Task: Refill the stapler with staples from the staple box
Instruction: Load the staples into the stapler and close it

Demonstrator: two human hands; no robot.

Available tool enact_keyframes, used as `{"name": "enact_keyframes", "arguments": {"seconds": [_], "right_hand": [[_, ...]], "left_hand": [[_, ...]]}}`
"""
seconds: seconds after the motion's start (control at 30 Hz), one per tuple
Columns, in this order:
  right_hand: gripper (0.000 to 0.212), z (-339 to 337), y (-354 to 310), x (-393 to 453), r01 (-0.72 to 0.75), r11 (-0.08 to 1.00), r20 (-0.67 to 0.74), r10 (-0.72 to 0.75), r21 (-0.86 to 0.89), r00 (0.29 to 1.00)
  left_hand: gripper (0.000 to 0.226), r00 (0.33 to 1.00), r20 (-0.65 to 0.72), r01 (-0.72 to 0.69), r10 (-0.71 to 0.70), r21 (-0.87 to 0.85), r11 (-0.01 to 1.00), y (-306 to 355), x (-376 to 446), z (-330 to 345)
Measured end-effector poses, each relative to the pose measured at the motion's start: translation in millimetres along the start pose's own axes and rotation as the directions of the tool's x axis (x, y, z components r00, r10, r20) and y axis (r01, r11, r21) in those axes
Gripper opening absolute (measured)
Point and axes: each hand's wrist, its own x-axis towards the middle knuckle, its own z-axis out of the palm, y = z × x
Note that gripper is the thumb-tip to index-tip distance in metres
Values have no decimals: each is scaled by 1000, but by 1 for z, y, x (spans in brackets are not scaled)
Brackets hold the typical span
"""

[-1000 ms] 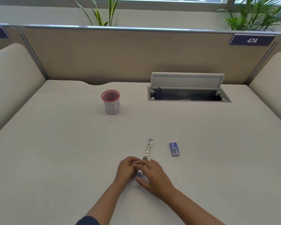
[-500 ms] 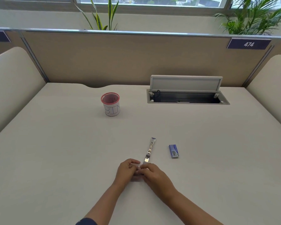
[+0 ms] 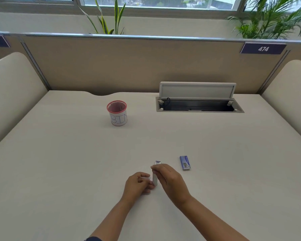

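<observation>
Gripping the stapler (image 3: pixel 155 178) low on the desk (image 3: pixel 59 162), the left hand (image 3: pixel 137 186) and right hand (image 3: pixel 170 180) had their fingers closed around it; the staple box (image 3: pixel 185 162) lay just right, untouched.

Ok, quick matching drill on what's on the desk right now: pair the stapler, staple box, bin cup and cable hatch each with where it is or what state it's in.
Things:
1. stapler
2. staple box
3. bin cup
4. cable hatch

Places or states:
A. lid propped open, at the back of the desk
B. lying alone on the desk, right of the hands
C. between both hands
D. upright, left of the hatch

Pairs: 1-C, 2-B, 3-D, 4-A
</observation>
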Motion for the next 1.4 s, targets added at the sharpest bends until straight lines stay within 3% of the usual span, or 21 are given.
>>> {"name": "enact_keyframes", "arguments": {"seconds": [0.33,0.5,1.03,1.3,1.4], "right_hand": [[17,0,-18,7,-86,986,-87,99,143,991],[14,2,-19,11,-217,942,-70,241,255,968],[22,8,-11,8,-248,967,26,247,55,969],[29,8,-10,6,-274,962,131,270,13,954],[35,8,-8,3,-374,924,172,356,86,919]], "left_hand": [[24,999,24,-26,25,35,999,-2,1,0],[38,996,89,-22,17,55,998,-2,2,-3],[59,989,139,-74,56,129,989,-3,1,-5],[29,985,143,-123,101,152,981,-3,1,-1],[25,987,117,-125,107,161,979,-4,2,1]]}}
